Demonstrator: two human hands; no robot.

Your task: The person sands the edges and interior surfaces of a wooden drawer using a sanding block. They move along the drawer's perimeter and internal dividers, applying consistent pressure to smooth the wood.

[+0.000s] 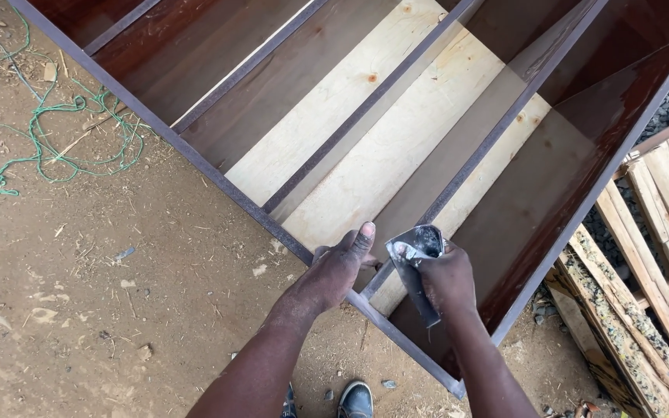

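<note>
A big wooden cabinet [427, 139] lies on its back on the dirt ground [118, 294]. Its sides are shiny dark brown, but the back boards [365, 147] inside are bare pale wood. The left hand [334, 271] lies on the front edge, fingers mostly flat and thumb up, holding nothing. The right hand [447, 279] is closed around a flat scraper [416, 259] smeared with pale paste, right at a thin divider strip [466, 162]. The edge work looks only partly done (no paste shows on the other strips). A green cord [56, 139] lies nearby.
</note>
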